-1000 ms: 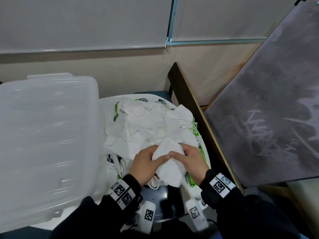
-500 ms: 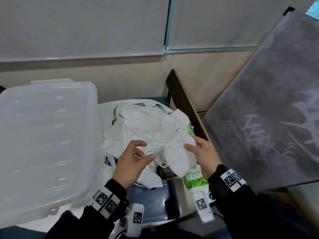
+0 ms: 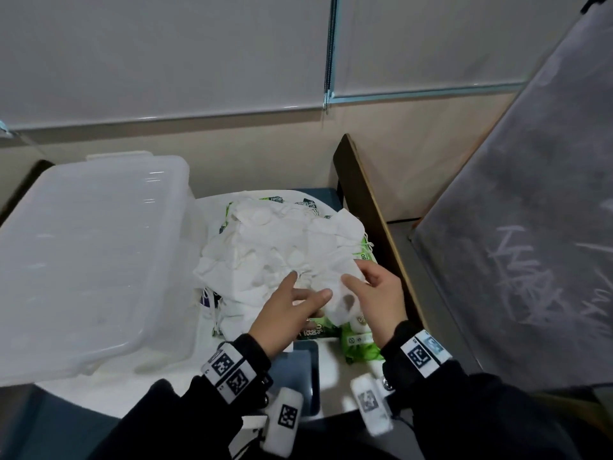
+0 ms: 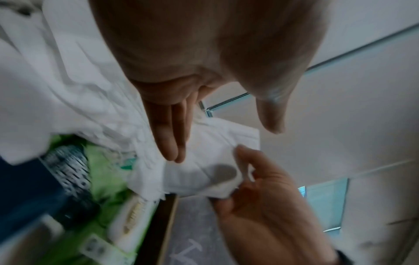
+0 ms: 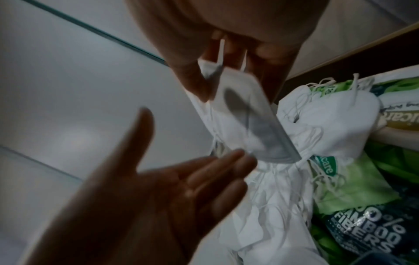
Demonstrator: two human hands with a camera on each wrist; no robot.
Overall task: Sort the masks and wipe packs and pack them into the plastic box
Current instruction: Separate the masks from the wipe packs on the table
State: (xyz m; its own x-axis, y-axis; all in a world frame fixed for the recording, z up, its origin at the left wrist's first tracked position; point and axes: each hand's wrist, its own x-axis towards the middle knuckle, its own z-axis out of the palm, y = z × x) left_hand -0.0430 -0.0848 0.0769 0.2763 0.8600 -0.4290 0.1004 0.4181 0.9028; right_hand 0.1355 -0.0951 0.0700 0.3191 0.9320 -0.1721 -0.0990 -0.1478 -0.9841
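Two hands over the mask pile (image 3: 282,254): right hand (image 3: 378,300) pinches one white mask (image 3: 341,293), left hand (image 3: 292,307) flat, fingers straight, touching it.

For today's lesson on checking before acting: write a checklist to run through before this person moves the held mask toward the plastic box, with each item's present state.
1. Right hand has a grip on the mask: ok.
2. Left hand free, fingers straight: ok.
3. Mask's ear loops clear of the mask pile: cannot tell.
4. Plastic box open and within sight: ok.
5. Wipe packs separated from masks: not ok, still mixed under the pile.
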